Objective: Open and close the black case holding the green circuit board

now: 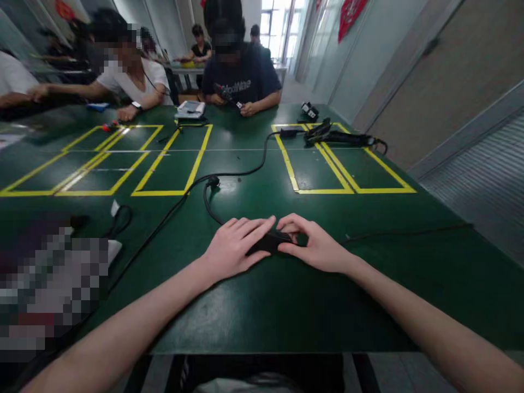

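Observation:
A black power adapter brick (271,240) lies on the green table (286,295) just in front of me. My left hand (235,245) rests on its left end with the fingers laid over it. My right hand (313,243) pinches its right end between thumb and fingers. A black cable (208,203) runs from the brick's left side up to a plug (213,181), and another thin cable (409,233) leads off to the right.
Yellow tape rectangles (319,164) mark the table top. A black cable bundle and charger (335,135) lie at the far right. Two people sit opposite, hands on the table; a white device (190,109) lies between them. A blurred object sits at the near left.

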Demonstrator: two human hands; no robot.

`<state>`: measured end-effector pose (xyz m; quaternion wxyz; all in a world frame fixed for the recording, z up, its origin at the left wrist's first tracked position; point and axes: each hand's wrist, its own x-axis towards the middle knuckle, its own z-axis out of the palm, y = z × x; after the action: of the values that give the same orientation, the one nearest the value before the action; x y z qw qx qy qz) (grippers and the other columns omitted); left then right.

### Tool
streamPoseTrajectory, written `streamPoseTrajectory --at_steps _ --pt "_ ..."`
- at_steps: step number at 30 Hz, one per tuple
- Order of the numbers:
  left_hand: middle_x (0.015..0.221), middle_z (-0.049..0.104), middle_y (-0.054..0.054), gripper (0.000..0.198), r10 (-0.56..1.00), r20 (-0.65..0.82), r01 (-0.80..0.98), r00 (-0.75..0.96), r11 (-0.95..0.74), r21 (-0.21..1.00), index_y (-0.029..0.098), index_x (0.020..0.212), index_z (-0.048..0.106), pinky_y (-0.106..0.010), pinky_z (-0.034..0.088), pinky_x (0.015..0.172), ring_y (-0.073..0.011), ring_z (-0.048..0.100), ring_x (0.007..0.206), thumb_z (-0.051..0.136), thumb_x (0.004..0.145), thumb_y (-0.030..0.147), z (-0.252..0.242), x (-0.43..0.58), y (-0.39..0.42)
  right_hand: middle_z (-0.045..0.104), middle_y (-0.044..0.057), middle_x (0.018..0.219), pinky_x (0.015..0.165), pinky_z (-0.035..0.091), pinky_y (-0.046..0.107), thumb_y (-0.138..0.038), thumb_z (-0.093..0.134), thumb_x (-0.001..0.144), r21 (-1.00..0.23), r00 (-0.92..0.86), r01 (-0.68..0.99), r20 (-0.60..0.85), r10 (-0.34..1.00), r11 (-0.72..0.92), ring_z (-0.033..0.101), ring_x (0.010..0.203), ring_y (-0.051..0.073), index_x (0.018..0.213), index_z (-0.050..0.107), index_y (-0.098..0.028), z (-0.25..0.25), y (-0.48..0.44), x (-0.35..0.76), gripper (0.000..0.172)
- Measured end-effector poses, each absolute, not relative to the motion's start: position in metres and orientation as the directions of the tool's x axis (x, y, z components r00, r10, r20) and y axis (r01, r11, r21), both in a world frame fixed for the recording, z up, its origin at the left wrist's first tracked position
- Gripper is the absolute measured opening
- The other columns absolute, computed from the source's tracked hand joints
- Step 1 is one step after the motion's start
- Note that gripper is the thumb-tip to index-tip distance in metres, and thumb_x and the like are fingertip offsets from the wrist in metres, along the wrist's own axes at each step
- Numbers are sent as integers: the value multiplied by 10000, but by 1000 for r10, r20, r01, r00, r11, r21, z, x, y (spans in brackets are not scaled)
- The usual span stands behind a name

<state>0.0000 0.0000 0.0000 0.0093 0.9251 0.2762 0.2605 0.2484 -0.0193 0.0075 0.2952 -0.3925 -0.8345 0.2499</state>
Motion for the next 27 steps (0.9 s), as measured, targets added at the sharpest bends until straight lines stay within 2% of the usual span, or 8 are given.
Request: streamPoseTrajectory --at_steps 3,7,12,16,20,23,25,27 --pt "1051 765 -103 494 598 405 540 692 -800 261 161 1261 629 -375 539 822 -249 717 929 549 1016 582 -3 -2 2 742 49 888 669 522 293 -322 641 982 -436 -591 534 420 689 724 687 731 184 1084 624 -203 7 -21 251 158" --pt "904 743 -68 422 623 364 534 692 -782 321 170 1072 671 -342 526 776 -215 698 821 529 1033 565 -4 0 2 755 101 979 701 540 336 -372 620 1004 -258 -670 526 461 582 810 699 815 223 1226 618 -167 8 -21 253 303" --pt "917 725 -68 415 636 340 520 693 -767 376 173 1102 662 -346 534 799 -221 683 843 547 1020 563 -1 2 1 756 93 964 713 544 327 -313 536 1052 -214 -712 488 463 528 846 695 812 203 1215 640 -163 10 -19 253 244" --pt "943 715 -65 338 643 283 502 711 -747 436 177 1074 652 -323 533 778 -210 673 844 544 1031 494 1 2 1 747 102 989 733 544 330 -311 483 1068 -180 -736 498 430 523 849 685 836 201 1297 636 -162 12 -19 253 313" --pt "914 718 -56 327 659 303 494 688 -732 469 178 1057 665 -311 522 754 -201 674 816 556 1031 486 -1 2 1 682 155 1253 813 563 372 -366 490 1057 -51 -812 499 319 488 865 677 1031 247 1494 531 -217 12 -19 250 463" --pt "903 730 -57 349 675 321 498 665 -721 482 181 1082 685 -332 529 773 -208 674 821 571 1021 505 -3 3 2 687 140 1179 767 561 339 -307 470 1060 41 -821 525 289 493 850 673 958 228 1510 530 -243 10 -19 248 458" --pt "1020 752 -80 347 666 365 491 651 -736 467 189 1204 668 -388 533 876 -233 683 933 571 1026 471 -4 3 2 689 129 1139 758 565 334 -287 469 1055 31 -804 541 313 506 840 672 930 222 1489 559 -253 8 -17 251 444" --pt "1280 706 -127 404 625 455 480 634 -780 402 201 1389 578 -480 469 1058 -274 640 1181 551 1041 404 -3 1 2 691 122 1133 773 579 344 -302 484 1049 -74 -734 584 378 565 808 678 928 222 1487 566 -261 6 -12 259 447"
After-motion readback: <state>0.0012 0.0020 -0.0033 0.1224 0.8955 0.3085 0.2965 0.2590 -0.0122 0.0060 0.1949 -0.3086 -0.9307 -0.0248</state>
